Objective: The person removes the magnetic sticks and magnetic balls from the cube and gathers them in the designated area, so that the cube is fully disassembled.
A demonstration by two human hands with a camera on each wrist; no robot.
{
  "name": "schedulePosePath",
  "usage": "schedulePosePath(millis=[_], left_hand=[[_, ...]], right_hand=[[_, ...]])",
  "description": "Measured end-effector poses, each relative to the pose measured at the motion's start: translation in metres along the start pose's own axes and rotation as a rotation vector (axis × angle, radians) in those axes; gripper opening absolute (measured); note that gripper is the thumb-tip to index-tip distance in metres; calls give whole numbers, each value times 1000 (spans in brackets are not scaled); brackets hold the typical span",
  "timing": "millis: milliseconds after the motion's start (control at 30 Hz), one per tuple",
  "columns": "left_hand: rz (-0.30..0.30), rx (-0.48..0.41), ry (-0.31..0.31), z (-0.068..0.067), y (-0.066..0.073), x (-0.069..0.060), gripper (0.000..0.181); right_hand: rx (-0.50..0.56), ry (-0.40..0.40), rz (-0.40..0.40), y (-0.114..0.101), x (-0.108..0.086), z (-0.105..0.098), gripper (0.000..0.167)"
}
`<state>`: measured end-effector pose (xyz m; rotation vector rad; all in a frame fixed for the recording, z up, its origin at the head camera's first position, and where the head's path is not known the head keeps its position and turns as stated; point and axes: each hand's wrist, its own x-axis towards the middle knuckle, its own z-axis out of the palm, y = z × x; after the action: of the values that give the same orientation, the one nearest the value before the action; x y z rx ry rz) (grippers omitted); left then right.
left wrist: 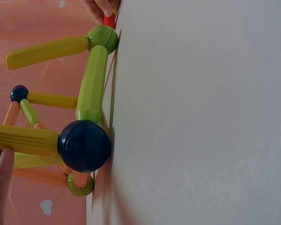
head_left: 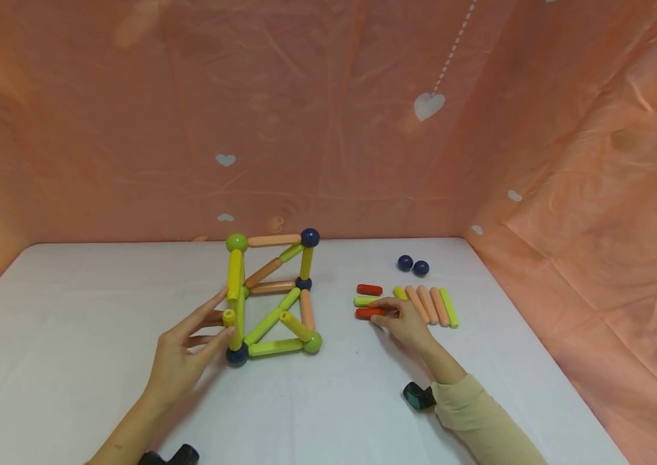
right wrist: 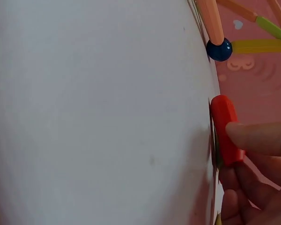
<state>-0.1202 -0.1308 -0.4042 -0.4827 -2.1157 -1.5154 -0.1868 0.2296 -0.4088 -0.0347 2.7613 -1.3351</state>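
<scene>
White tabletop, orange cloth behind

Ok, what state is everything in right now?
Frame: standing, both front uprights without top balls
Left grip: holding the front-left upright
Near red stick: held
Right grip: pinching that stick
Far red stick: lying loose
Green stick between the reds: lying, partly covered
Spare blue balls: two, loose, side by side
Stick row: five, lying, partly covered
Cloth: hung, creased
</scene>
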Motion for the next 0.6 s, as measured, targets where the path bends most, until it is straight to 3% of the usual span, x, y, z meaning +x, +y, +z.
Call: schedulePosePath(millis=[267, 367, 500, 600], left_hand=[[10, -8, 3, 0, 0, 0, 66], [13, -6, -3, 0, -1, 0, 66], [18, -2, -7, 0, -1, 0, 66], [14, -11, 0, 0, -1, 0, 66]], right_hand=[[-14, -2, -30, -2, -1, -2, 25], [-54, 61, -60, -7, -3, -1, 22], [-59, 131, -172, -22, -10, 6, 21], [-7, 63, -284, -35, -15, 16, 25]])
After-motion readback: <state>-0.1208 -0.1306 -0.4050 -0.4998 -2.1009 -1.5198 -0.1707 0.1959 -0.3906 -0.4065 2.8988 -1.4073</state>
